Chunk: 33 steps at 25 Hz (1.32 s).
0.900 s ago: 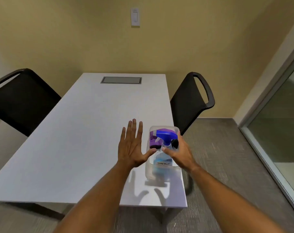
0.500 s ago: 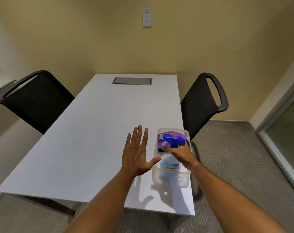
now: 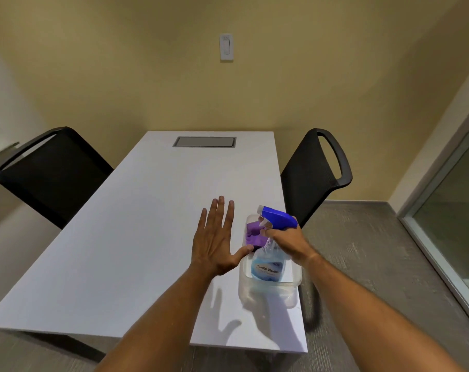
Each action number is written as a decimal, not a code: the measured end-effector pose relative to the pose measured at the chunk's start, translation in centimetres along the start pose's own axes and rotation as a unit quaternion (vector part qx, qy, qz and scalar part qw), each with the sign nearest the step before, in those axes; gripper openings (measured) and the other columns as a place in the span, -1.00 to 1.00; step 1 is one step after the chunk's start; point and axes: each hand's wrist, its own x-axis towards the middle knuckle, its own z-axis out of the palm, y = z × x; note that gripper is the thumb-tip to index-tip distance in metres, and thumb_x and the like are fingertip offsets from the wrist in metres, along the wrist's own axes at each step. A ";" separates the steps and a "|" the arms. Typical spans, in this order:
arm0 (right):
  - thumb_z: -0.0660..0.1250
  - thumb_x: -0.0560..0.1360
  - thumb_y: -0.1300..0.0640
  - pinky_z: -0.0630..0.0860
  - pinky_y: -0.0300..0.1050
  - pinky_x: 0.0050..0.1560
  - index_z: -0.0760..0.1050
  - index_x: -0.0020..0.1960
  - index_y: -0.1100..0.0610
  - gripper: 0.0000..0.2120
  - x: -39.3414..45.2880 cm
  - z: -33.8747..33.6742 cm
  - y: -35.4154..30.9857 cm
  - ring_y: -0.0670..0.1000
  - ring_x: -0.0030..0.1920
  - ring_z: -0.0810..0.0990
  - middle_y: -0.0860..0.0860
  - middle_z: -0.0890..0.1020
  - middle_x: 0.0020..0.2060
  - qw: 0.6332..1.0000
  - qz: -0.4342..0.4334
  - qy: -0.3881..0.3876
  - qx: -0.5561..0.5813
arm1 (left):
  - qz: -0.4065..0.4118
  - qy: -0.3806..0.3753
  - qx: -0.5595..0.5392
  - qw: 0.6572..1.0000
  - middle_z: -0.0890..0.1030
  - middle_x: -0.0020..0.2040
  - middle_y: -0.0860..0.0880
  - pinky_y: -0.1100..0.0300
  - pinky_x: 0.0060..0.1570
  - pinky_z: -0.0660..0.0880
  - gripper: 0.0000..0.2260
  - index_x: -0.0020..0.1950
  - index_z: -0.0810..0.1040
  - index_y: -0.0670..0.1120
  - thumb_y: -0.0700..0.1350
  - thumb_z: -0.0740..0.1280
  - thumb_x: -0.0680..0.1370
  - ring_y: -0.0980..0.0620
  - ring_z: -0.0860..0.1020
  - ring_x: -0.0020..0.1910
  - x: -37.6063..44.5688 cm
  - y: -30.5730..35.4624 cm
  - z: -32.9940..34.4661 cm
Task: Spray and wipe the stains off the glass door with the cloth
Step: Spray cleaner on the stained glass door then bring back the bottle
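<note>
A clear spray bottle (image 3: 267, 265) with blue liquid and a blue trigger head is lifted partly out of a clear plastic bin (image 3: 271, 289) near the table's right front corner. My right hand (image 3: 288, 241) grips the bottle's neck just below the trigger head. A purple cloth (image 3: 252, 233) lies in the far end of the bin. My left hand (image 3: 216, 242) is spread flat above the table, fingers straight, its thumb touching the bin's left wall. The glass door (image 3: 453, 218) shows at the right edge of the view.
The white table (image 3: 126, 237) has a grey cable hatch (image 3: 204, 142) at its far end. Black chairs stand at its left (image 3: 48, 173) and right (image 3: 314, 173). A light switch (image 3: 226, 47) is on the yellow wall. Grey carpet lies between table and door.
My right hand has raised the spray bottle, so its blue head now stands above the bin's rim and the purple cloth is uncovered. My left hand stays beside the bin.
</note>
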 end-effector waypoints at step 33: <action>0.55 0.36 0.04 0.61 0.15 0.15 0.58 0.10 0.08 -0.65 -27.8 -40.5 -13.8 0.28 0.14 0.63 0.31 0.62 0.11 0.883 -0.235 0.406 0.012 | 0.409 0.214 -0.087 0.883 -0.20 0.59 -0.20 -0.08 0.53 -0.17 -0.06 0.57 -0.24 -0.12 0.48 -0.07 0.44 -0.13 -0.22 0.57 13.5 45.9 -16.8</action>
